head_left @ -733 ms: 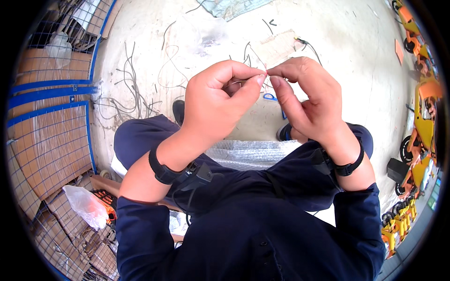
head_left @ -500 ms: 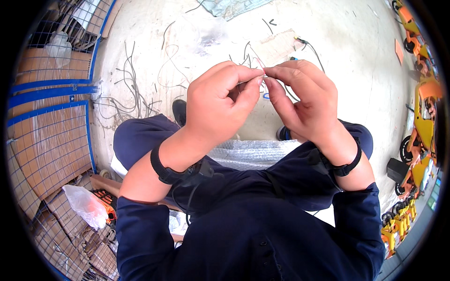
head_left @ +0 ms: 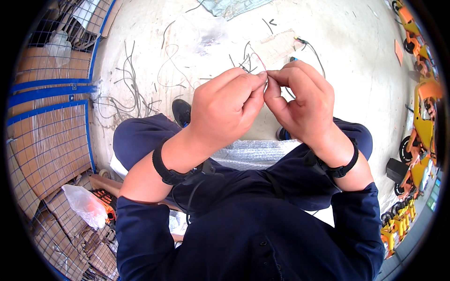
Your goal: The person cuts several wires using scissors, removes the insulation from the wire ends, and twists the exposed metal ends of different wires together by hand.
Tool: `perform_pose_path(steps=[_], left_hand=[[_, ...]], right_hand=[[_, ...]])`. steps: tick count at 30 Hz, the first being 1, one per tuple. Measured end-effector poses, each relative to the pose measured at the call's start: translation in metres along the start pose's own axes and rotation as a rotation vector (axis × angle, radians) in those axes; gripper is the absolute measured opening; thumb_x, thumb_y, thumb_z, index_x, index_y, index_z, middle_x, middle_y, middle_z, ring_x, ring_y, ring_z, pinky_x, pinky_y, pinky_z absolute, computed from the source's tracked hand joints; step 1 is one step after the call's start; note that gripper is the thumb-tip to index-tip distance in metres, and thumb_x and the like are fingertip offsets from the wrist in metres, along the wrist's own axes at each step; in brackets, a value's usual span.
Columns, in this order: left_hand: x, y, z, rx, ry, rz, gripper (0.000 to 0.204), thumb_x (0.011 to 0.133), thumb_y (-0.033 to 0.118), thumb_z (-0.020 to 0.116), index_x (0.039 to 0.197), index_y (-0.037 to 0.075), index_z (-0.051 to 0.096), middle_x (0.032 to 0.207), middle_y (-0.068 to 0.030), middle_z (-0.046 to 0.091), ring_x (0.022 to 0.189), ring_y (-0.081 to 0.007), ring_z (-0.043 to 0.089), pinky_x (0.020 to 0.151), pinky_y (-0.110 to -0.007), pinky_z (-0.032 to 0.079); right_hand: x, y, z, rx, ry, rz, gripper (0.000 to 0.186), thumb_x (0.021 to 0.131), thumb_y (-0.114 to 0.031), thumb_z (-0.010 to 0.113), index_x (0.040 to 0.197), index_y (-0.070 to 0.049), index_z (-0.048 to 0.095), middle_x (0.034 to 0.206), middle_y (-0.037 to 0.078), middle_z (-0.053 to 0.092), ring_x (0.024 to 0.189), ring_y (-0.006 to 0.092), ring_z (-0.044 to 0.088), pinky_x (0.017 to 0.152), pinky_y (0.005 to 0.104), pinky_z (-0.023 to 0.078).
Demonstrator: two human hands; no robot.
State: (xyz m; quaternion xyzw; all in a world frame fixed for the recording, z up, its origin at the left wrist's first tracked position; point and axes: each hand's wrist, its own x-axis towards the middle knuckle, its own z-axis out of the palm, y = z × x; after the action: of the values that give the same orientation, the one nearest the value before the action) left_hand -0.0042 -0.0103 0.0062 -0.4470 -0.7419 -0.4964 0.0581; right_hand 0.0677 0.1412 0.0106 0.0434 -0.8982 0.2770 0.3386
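A thin red wire [head_left: 260, 60] runs up and away from the meeting point of my fingertips. My left hand [head_left: 224, 107] pinches it between thumb and forefinger, the other fingers curled in. Against it, tip to tip, my right hand [head_left: 303, 97] is also closed in a pinch on the wire. The wire's end is too small and too covered by the fingers to make out. Behind the hands, short dark wire pieces [head_left: 246, 58] lie on the floor near a flat piece of cardboard [head_left: 276, 46].
Dark cables [head_left: 132, 77] sprawl on the floor at left, beside a blue mesh cage [head_left: 51, 98] holding cardboard. A black cable [head_left: 316, 55] curves beyond my right hand. Bubble wrap [head_left: 255, 154] lies between my legs. Yellow-orange wheeled frames [head_left: 424, 117] line the right side.
My left fingers have curled in more tightly, and both hands have shifted slightly. More of the red wire now shows beyond the fingertips.
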Motion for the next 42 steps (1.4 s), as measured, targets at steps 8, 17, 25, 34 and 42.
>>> perform_pose_path(steps=[8,17,25,34,42], left_hand=[[0.001,0.002,-0.002,-0.104,-0.019,-0.136,0.018,0.078,-0.003,0.067,0.095,0.0,0.071,0.07,-0.0057,0.062,0.055,-0.0076,0.054,0.049,-0.021,0.04],[0.004,0.015,-0.006,-0.383,-0.094,-0.565,0.014,0.089,0.006,0.064,0.099,0.0,0.071,0.06,0.0086,0.051,0.054,0.0023,0.036,0.046,-0.018,0.026],[0.008,0.01,-0.008,-0.531,-0.123,-0.713,0.013,0.088,0.01,0.065,0.094,0.0,0.071,0.058,0.0051,0.054,0.053,-0.0007,0.041,0.047,-0.021,0.032],[0.009,0.012,-0.015,-0.545,-0.111,-0.701,0.014,0.089,0.011,0.064,0.097,0.001,0.07,0.062,0.0056,0.055,0.055,-0.0002,0.042,0.048,-0.019,0.032],[0.005,0.008,-0.015,-0.487,-0.23,-0.549,0.014,0.092,0.007,0.063,0.103,-0.001,0.064,0.078,0.0012,0.063,0.066,-0.0013,0.052,0.057,-0.017,0.04]], right_hand=[[0.003,-0.004,-0.006,0.045,-0.06,0.113,0.012,0.071,0.004,0.069,0.075,-0.002,0.059,0.067,0.007,0.057,0.059,0.0164,0.057,0.055,0.0254,0.048],[0.008,0.002,-0.006,0.048,-0.011,0.182,0.016,0.068,0.0,0.07,0.068,-0.006,0.055,0.065,0.005,0.057,0.057,0.0188,0.059,0.051,0.0276,0.047],[0.01,0.005,-0.01,0.027,-0.035,0.226,0.012,0.071,0.002,0.068,0.073,-0.004,0.058,0.067,0.004,0.059,0.06,0.0127,0.058,0.056,0.0244,0.048],[0.01,0.012,-0.022,0.531,-0.196,0.526,0.008,0.087,-0.009,0.065,0.084,-0.002,0.063,0.069,0.0,0.06,0.06,0.0052,0.051,0.056,0.0216,0.043],[0.01,0.007,-0.021,0.519,-0.293,0.476,0.011,0.09,-0.012,0.064,0.086,-0.002,0.063,0.069,0.003,0.059,0.06,0.0089,0.052,0.055,0.0235,0.042]])
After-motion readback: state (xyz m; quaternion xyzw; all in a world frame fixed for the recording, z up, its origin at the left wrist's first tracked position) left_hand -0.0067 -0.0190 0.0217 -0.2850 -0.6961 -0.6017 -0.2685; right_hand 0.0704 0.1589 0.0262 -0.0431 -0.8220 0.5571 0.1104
